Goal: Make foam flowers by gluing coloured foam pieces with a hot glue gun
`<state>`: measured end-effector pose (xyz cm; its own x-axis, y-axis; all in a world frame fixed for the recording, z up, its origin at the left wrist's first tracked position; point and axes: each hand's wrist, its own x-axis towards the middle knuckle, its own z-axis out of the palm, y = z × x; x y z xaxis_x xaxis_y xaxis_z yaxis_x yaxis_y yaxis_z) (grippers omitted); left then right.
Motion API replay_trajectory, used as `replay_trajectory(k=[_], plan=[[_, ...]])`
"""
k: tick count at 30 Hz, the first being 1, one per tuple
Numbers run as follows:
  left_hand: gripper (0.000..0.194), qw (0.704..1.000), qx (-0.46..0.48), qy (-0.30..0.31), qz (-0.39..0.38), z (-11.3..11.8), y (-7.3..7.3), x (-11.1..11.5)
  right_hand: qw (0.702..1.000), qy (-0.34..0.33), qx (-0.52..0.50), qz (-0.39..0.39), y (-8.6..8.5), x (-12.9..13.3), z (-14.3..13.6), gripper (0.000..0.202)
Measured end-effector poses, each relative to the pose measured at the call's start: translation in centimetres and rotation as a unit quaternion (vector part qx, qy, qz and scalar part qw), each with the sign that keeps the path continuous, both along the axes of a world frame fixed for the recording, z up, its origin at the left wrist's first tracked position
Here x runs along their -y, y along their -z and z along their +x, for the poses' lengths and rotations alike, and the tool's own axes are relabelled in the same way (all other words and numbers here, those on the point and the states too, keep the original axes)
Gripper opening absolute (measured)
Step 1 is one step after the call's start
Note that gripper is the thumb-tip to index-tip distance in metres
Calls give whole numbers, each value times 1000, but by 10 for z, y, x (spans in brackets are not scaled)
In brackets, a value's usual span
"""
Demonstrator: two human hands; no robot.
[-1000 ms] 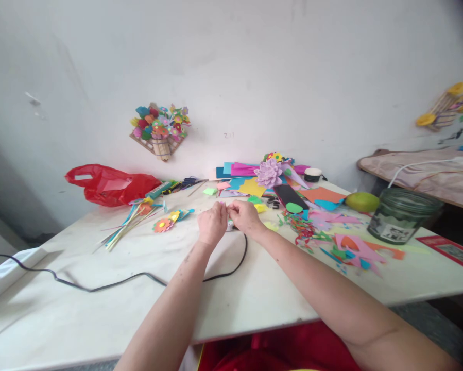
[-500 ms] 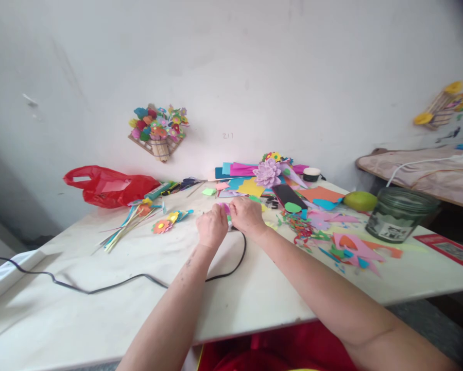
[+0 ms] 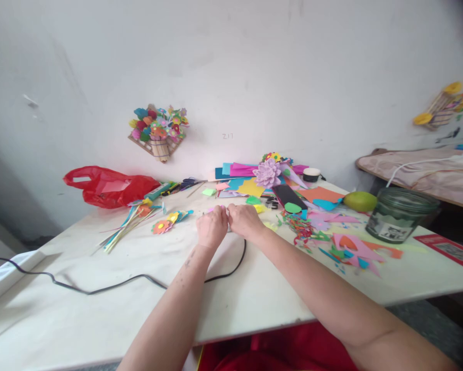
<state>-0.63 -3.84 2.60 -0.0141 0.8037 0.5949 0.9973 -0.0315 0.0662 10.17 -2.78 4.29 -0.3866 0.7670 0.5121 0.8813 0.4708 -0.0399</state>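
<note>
My left hand (image 3: 211, 226) and my right hand (image 3: 245, 220) meet over the middle of the table, knuckles close together and fingers closed. A small pink-purple piece (image 3: 211, 209), apparently craft foam, peeks out at the fingertips of my left hand. My right fingers are pinched against the same spot, and what lies between them is mostly hidden. A black cable (image 3: 242, 257) curves out from beneath my hands. Just left lie cut foam flowers (image 3: 162, 225) in orange and yellow. Behind my right hand are green and yellow scraps (image 3: 254, 200).
Stem bundle (image 3: 119, 232) and red plastic bag (image 3: 109, 185) lie left. Foam sheets (image 3: 242, 170), a lilac flower (image 3: 268, 173) and a dark phone (image 3: 289, 197) are behind. Scraps (image 3: 357, 247), a green-yellow fruit (image 3: 360, 201) and a glass jar (image 3: 399, 216) stand right.
The pink-purple piece showed between my two hands before; now a bit of it shows behind my left fingers. My right hand has shifted slightly left and down, closer to the left.
</note>
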Motion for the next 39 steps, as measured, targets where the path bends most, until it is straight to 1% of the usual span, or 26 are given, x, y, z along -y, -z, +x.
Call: replay_trajectory(k=[5,10,14,19,21,23,25,26,28,29,31,32,34,36,39], plan=[[38,1000,0,2,2,0,1,-1,1000,11,-12,-4,1,-4,1,26],[38,1000,4,1,5,-1,2,-2,999,4,-36,-17,4,-5,2,30],[39,1000,0,17,-2,-1,2,-2,999,13,-19,-23,3,-5,1,33],[37,1000,-14,3,-13,3,3,-3,999,25,20,3,1,-7,1,20],[36,1000,-15,-3,-16,4,4,-3,999,34,22,1,1,-9,2,18],[36,1000,-2,4,-9,3,3,-3,999,43,11,-5,2,-12,4,18],[33,999,28,32,24,0,3,-1,999,52,-14,-6,3,-16,8,18],[30,996,45,56,50,-2,2,0,998,53,-30,-3,3,-18,10,19],[24,985,65,123,103,-7,2,1,996,47,-70,3,4,-22,14,20],[27,977,65,162,123,-8,3,1,995,36,-94,5,5,-24,16,20],[41,962,55,226,143,-9,6,-1,990,3,-144,2,7,-29,17,21],[48,958,51,240,148,-9,8,-3,985,-16,-170,-3,8,-31,17,20],[56,956,53,241,157,-9,13,-8,974,-52,-218,-16,11,-34,16,19],[57,957,53,238,159,-9,17,-15,965,-79,-251,-27,12,-35,15,18],[52,961,44,239,129,-13,21,-22,959,-97,-263,-48,13,-35,15,17]])
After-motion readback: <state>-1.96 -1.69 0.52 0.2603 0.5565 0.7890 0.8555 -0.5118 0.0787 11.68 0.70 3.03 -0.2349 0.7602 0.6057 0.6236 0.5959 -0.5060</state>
